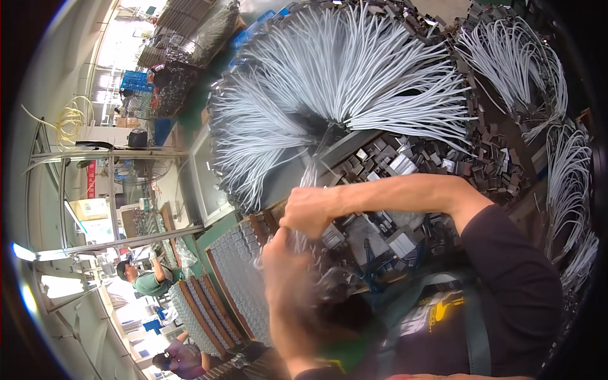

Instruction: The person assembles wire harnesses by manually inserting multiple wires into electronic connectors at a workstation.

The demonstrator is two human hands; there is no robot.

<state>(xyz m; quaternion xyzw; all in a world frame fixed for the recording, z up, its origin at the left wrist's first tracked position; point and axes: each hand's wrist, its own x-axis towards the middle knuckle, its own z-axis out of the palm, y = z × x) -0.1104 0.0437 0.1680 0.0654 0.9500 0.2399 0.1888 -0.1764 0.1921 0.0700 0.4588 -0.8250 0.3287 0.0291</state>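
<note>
My right hand (310,212) is closed around a bundle of pale grey cables (308,177), which shows just above its fingers. Directly below it and touching it, my left hand (284,253) is closed on the same bundle and smeared by motion. Blurred loops (335,278) of the bundle hang beside my left wrist. Beyond my hands spreads a large fan of pale grey cables (354,63), gathered toward a dark middle. Small dark metal-looking blocks (405,166) lie heaped beside the fan, near my right forearm.
More cable bundles (506,57) lie at the far right and along the right side (568,183). Left of my hands stands a panel of grey coiled pieces (237,269). Two people, one in a green shirt (152,282), one in purple (187,360), are at the left.
</note>
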